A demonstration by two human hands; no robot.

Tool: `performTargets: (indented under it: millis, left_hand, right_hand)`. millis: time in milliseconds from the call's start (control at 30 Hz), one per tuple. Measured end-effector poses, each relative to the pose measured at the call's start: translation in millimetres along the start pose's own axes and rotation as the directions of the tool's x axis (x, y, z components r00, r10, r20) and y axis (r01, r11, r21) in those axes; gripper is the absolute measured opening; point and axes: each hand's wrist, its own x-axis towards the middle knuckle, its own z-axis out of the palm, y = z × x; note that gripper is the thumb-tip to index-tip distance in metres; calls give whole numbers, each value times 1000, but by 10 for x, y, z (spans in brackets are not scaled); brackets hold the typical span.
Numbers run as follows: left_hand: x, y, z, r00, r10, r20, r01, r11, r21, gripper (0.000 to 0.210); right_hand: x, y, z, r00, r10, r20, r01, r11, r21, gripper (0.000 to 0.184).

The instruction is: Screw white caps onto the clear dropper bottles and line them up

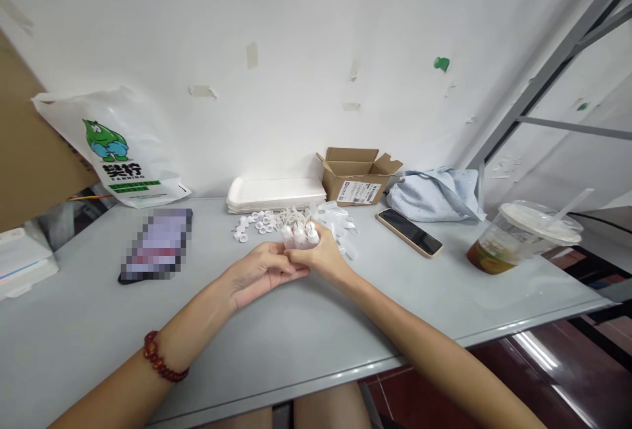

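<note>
Several small clear plastic dropper bottles with white tops (299, 237) are bunched upright between my hands, above the table. My left hand (264, 271) is closed against their left and lower side, its fingers running beneath them. Around their right side my right hand (323, 256) is wrapped, thumb across the front. The bottles' lower parts are hidden by my fingers. Just behind lie loose white caps and rings (261, 220) on the left, and more clear empty bottles (349, 246) on the right.
At the wall stand stacked white foam trays (276, 192), an open cardboard box (355, 179) and a light blue cloth bag (434, 193). A phone (409, 233) and a drink cup (513, 238) are on the right. A blurred-out phone-like object (158, 245) and white plastic bag (118, 152) are left.
</note>
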Motion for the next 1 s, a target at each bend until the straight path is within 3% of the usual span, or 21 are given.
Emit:
performTargets:
  millis: [100, 167, 233, 300, 367, 467, 633, 767, 833, 933, 1000]
  left_hand:
    - [-65, 82, -9, 998, -49, -34, 55, 974, 220, 16]
    - [-114, 155, -20, 995, -16, -98, 59, 890, 453, 17]
    - [-150, 220, -31, 976, 143, -163, -12, 785, 619, 26]
    - [-166, 265, -38, 935, 316, -158, -112, 690, 716, 29]
    - [-170, 289, -45, 909, 409, -79, -206, 608, 767, 26]
    - [-161, 283, -62, 899, 438, 16, -270, 525, 807, 19]
    - [-96, 147, -65, 818, 571, -71, -245, 457, 855, 23]
    - [-38, 50, -47, 751, 633, -188, -229, 517, 825, 26]
    - [-25, 59, -76, 788, 591, -174, -250, 564, 787, 25]
    - [-25, 126, -159, 905, 424, -34, -266, 627, 732, 24]
    - [-31, 165, -198, 934, 355, 35, -262, 614, 745, 24]
  right_hand:
    - [17, -4, -65, 999, 27, 23, -28, 999, 16, 26]
    - [33, -7, -119, 999, 19, 49, -21, 999, 33, 24]
    - [44, -13, -161, 993, 15, 119, -21, 999, 47, 23]
    - [47, -21, -181, 977, 36, 209, -46, 998, 47, 23]
    - [45, -28, -186, 963, 54, 266, -63, 998, 28, 21]
    - [47, -34, -189, 956, 61, 287, -52, 998, -38, 19]
    - [62, -65, -205, 959, 78, 274, -47, 992, -115, 18]
    - [62, -110, -209, 972, 72, 223, -37, 987, -158, 18]
    - [63, -112, -219, 975, 76, 208, -36, 981, -190, 20]
    - [77, -82, -246, 966, 95, 240, -46, 978, -204, 21]
    - [89, -53, -263, 961, 103, 256, -48, 976, -211, 21]
